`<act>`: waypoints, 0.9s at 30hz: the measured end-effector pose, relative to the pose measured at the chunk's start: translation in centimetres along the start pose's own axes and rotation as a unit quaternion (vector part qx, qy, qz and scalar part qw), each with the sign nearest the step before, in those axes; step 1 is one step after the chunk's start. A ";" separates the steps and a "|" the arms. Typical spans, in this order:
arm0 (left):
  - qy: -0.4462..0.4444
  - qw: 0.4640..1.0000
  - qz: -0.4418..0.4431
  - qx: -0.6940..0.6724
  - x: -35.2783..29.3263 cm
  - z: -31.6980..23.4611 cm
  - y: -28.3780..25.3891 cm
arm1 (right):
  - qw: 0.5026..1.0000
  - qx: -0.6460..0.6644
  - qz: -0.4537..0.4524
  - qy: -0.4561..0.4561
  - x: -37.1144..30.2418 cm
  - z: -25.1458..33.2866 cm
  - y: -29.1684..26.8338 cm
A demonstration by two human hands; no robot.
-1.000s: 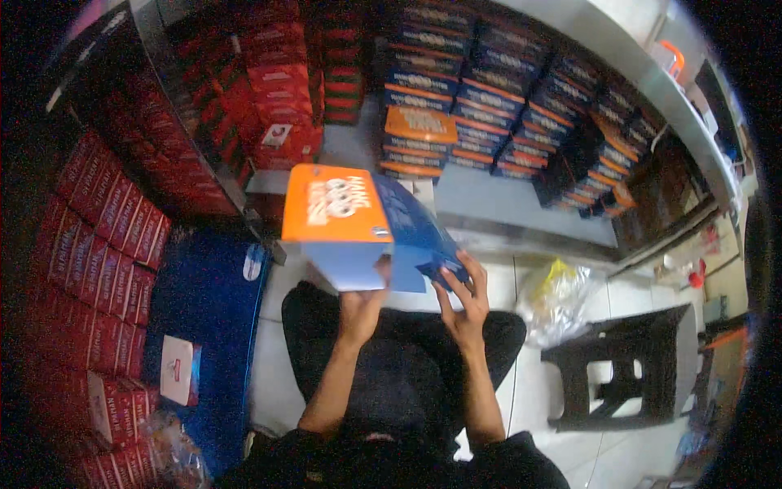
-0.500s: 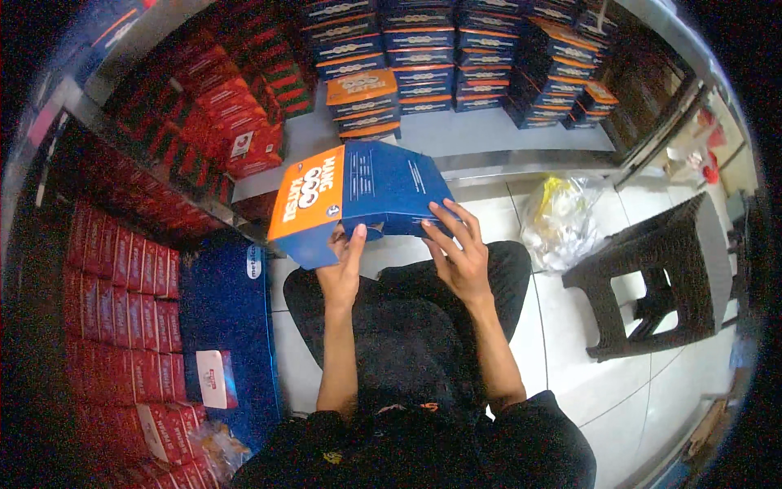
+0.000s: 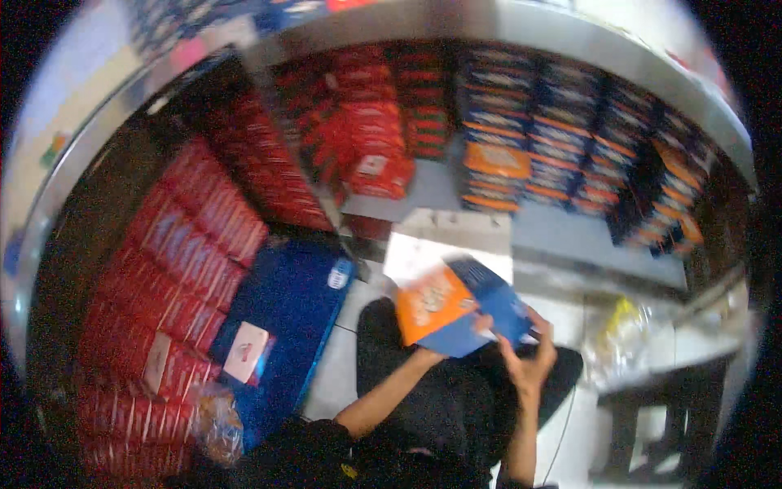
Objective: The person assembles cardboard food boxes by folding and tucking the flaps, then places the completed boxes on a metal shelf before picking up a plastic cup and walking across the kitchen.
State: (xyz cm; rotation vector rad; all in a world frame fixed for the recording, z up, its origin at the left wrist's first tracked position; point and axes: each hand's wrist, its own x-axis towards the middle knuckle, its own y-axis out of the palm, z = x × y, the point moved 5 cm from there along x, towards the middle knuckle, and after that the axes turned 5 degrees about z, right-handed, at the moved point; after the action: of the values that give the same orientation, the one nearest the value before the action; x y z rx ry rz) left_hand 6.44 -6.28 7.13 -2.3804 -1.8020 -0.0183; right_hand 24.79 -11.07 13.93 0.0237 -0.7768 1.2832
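Observation:
A folding cardboard box (image 3: 442,303), orange and blue outside with a pale inner side, is tilted above my lap. Its pale panel (image 3: 444,232) stands spread out beyond the coloured faces. My left hand (image 3: 428,357) supports the box from below at its near left edge, most of its fingers hidden behind the card. With thumb and fingers bent around the near right corner, my right hand (image 3: 533,365) grips the blue part. Motion blurs the box and the fingertips.
Stacked blue and orange boxes (image 3: 497,159) and red boxes (image 3: 375,163) fill the shelf ahead. More red boxes (image 3: 175,253) stand at left beside a large blue box (image 3: 289,293) bearing a small pale box (image 3: 246,352). A plastic bag (image 3: 623,334) and dark stool (image 3: 664,416) are at right.
The view has swung left, so the shelves appear farther right. The box has turned and tilted, and its pale inner side now shows. My left hand has slid beneath it.

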 end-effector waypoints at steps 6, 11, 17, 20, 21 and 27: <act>0.200 0.876 0.292 0.328 -6.2 -3.4 -3.3 | 0.979 0.093 0.018 0.179 0.9 -8.3 -6.0; 0.163 0.938 0.177 0.250 -6.5 -1.0 -4.6 | 0.972 0.226 0.056 -0.017 1.4 -4.1 -1.7; -0.009 0.933 -0.178 -0.312 -7.6 0.6 -5.2 | 0.933 0.103 0.245 -0.242 -2.0 6.4 7.3; -0.001 0.896 -0.214 -0.388 -7.5 -1.8 -6.0 | 0.868 0.330 0.279 0.243 -5.0 -6.8 13.0; 0.032 0.905 -0.236 -0.352 -7.6 -1.8 -6.9 | 0.908 0.313 0.254 0.116 -3.8 -5.4 12.6; -0.130 0.945 -0.298 0.036 -9.1 -7.3 -8.3 | 0.915 0.391 -0.045 -0.092 -0.9 10.6 7.4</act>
State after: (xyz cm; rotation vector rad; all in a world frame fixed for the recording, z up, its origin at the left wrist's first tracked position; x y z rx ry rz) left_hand -3.38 -13.78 14.38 -1.7646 -2.5282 0.2959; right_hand 12.94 -13.98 18.52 0.8263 -0.3659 1.4420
